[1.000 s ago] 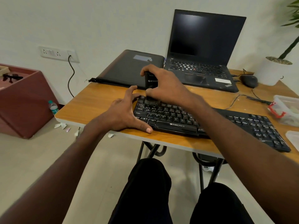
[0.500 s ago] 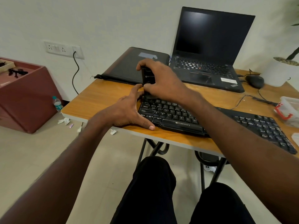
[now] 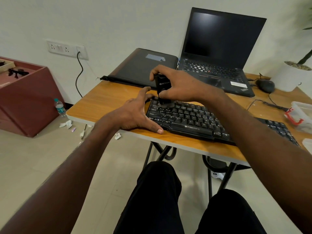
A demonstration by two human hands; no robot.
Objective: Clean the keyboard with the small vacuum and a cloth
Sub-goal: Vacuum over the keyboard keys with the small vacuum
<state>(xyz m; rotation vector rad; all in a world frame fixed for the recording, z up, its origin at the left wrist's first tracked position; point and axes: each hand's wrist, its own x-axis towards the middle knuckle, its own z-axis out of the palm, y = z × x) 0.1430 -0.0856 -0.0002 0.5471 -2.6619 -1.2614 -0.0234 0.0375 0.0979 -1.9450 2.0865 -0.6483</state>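
My right fingers (image 3: 170, 94) are closed around the small vacuum (image 3: 162, 88), upright, its nozzle on the keyboard's (image 3: 187, 119) top-left keys just below them. My left hand (image 3: 135, 114) lies flat and spread, bracing the keyboard's left edge on the worktop (image 3: 104, 103). I think vacuuming is in progress; next I should sweep along the rows. No cloth is visible.

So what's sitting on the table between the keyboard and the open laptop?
In the head view, mostly bare wood. The right hand holding the small vacuum hangs over that stretch between the keyboard and the laptop.
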